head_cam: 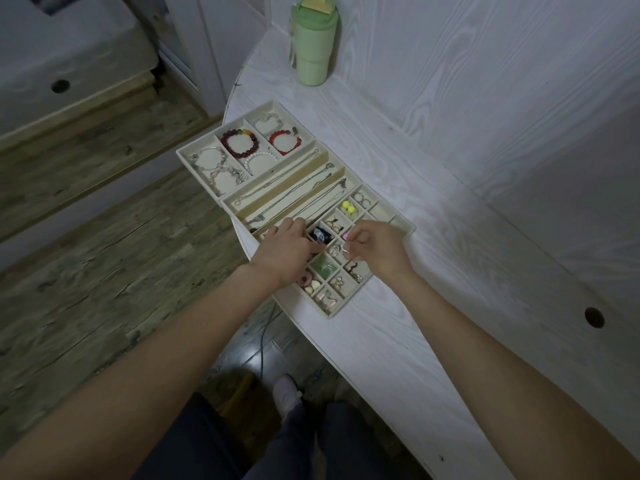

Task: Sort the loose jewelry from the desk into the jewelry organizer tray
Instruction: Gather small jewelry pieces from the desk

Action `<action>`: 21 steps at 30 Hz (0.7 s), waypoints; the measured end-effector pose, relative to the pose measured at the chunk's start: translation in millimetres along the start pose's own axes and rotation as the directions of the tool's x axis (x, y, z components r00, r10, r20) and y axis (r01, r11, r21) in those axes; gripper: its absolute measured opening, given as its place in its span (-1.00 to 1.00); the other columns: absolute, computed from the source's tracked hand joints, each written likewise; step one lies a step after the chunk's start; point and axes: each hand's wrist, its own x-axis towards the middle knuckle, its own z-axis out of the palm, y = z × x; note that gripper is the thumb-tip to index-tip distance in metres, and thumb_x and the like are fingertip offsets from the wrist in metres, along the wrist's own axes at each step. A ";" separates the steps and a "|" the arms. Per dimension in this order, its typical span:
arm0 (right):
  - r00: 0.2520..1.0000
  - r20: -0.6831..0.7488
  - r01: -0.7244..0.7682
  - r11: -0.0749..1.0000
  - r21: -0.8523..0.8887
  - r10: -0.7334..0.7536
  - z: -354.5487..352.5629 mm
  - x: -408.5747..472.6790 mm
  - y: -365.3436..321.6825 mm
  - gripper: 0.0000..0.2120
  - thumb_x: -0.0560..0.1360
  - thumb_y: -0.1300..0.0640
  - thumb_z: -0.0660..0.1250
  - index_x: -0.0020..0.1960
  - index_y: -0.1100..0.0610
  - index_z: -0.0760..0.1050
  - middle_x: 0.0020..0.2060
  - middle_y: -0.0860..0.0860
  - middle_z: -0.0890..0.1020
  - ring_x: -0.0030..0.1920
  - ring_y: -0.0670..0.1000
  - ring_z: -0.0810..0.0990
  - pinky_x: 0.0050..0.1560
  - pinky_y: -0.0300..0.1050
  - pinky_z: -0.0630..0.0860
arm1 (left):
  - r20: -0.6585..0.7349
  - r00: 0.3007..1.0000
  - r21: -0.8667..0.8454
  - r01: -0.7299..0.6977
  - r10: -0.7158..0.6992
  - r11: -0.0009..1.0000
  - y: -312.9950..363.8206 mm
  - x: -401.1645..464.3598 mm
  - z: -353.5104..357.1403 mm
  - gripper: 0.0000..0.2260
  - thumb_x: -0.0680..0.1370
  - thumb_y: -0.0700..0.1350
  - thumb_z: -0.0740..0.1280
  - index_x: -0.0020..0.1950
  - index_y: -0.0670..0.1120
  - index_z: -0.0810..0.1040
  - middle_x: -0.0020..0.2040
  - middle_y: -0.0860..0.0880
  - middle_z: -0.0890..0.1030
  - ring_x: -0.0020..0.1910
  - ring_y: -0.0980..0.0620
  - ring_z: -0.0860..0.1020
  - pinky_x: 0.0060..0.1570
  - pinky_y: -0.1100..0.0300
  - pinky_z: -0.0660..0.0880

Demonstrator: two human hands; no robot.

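- White wood-grain desk (pixel 450 168), curved edge toward the wooden floor (pixel 86 254).
- Jewelry organizer tray (pixel 194 157) lies along that edge; bracelets, necklaces and earrings fill its compartments.
- Green tumbler (pixel 312 46) stands behind the tray, well apart.
- Left hand (pixel 287 252) rests on the small-compartment section, fingers extended, covering several cells.
- Right hand (pixel 375 249) hovers beside it, fingertips pinching a small silver piece (pixel 344 251); too small to identify.

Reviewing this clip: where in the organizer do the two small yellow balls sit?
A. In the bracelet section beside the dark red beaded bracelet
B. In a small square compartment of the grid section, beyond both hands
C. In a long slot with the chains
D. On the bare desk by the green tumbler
B: the yellow balls lie in a small grid compartment of the tray, beyond the left hand and right hand.
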 end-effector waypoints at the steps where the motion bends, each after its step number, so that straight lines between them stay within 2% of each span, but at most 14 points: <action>1: 1.000 0.017 0.022 0.998 -0.050 -0.021 -0.3 0.7 -1.1 -0.93 0.48 0.36 0.36 -0.14 0.24 0.57 -0.33 0.03 0.61 -0.36 -0.09 0.59 -0.11 -0.09 0.58 | -0.004 1.000 -0.004 0.002 -0.002 1.000 0.3 0.1 0.2 -0.47 0.55 -0.24 0.22 0.47 0.14 0.27 0.19 -0.09 0.30 0.26 -0.11 0.24 0.21 0.05 0.24; 4: 0.995 0.068 0.092 0.966 -0.240 -0.078 0.7 2.9 -3.6 -0.88 0.51 0.35 0.32 -0.05 0.24 0.62 -0.22 0.05 0.63 -0.26 -0.08 0.59 -0.06 -0.22 0.50 | -0.010 1.000 -0.008 0.003 -0.003 1.000 1.0 1.3 -0.2 -0.46 0.54 -0.24 0.24 0.47 0.13 0.28 0.21 -0.09 0.30 0.26 -0.10 0.24 0.21 0.06 0.23; 6: 0.991 0.080 0.126 0.931 -0.341 -0.105 2.7 4.8 -3.1 -0.87 0.51 0.32 0.33 -0.02 0.20 0.63 -0.16 0.05 0.66 -0.16 -0.03 0.63 -0.02 -0.19 0.54 | -0.009 1.000 -0.003 0.005 -0.005 1.000 2.3 2.0 -1.1 -0.47 0.54 -0.24 0.25 0.46 0.12 0.29 0.22 -0.09 0.30 0.27 -0.10 0.24 0.22 0.07 0.24; 9: 0.989 0.083 0.144 0.870 -0.472 -0.119 8.0 6.5 -0.8 -0.93 0.51 0.22 0.37 -0.08 0.11 0.62 -0.14 0.04 0.68 -0.14 0.01 0.65 -0.05 -0.07 0.60 | -0.010 1.000 0.006 0.017 -0.017 1.000 4.7 2.9 -2.8 -0.52 0.55 -0.24 0.24 0.45 0.06 0.33 0.25 -0.10 0.31 0.29 -0.11 0.24 0.24 0.06 0.24; 11: 0.987 0.086 0.158 0.820 -0.551 -0.132 12.0 5.1 -2.1 -0.92 0.50 0.19 0.38 -0.12 0.05 0.63 -0.13 0.00 0.66 -0.10 0.00 0.62 -0.11 -0.12 0.57 | -0.016 1.000 0.011 0.017 -0.016 1.000 5.6 3.9 -4.7 -0.55 0.55 -0.22 0.25 0.44 0.04 0.36 0.26 -0.11 0.31 0.30 -0.11 0.24 0.26 0.05 0.24; 15: 0.987 0.045 0.148 0.767 -0.625 -0.154 20.1 1.1 -5.2 -0.82 0.46 0.28 0.36 -0.20 0.03 0.62 -0.09 0.00 0.59 0.01 0.01 0.53 -0.24 -0.16 0.43 | -0.028 1.000 -0.005 -0.004 0.004 1.000 5.9 5.2 -5.8 -0.58 0.56 -0.15 0.27 0.41 0.11 0.38 0.23 -0.10 0.31 0.27 -0.10 0.26 0.26 0.05 0.26; 18: 0.993 0.034 0.105 0.734 -0.671 -0.111 23.0 0.8 -7.0 -0.82 0.43 0.35 0.30 -0.14 0.13 0.62 -0.03 0.03 0.53 0.04 0.02 0.48 -0.22 -0.12 0.39 | -0.025 1.000 -0.008 0.000 0.000 1.000 5.8 6.0 -4.5 -0.57 0.56 -0.17 0.25 0.41 0.12 0.38 0.23 -0.10 0.31 0.27 -0.10 0.25 0.25 0.06 0.25; 21: 0.994 0.024 0.097 0.735 -0.671 -0.109 25.2 1.1 -6.4 -0.85 0.43 0.33 0.30 -0.09 0.17 0.61 -0.01 0.06 0.51 0.07 0.06 0.49 -0.20 -0.12 0.37 | -0.024 1.000 -0.015 0.005 -0.005 1.000 5.2 6.0 -4.8 -0.55 0.56 -0.19 0.24 0.42 0.11 0.38 0.23 -0.09 0.31 0.27 -0.09 0.25 0.25 0.07 0.25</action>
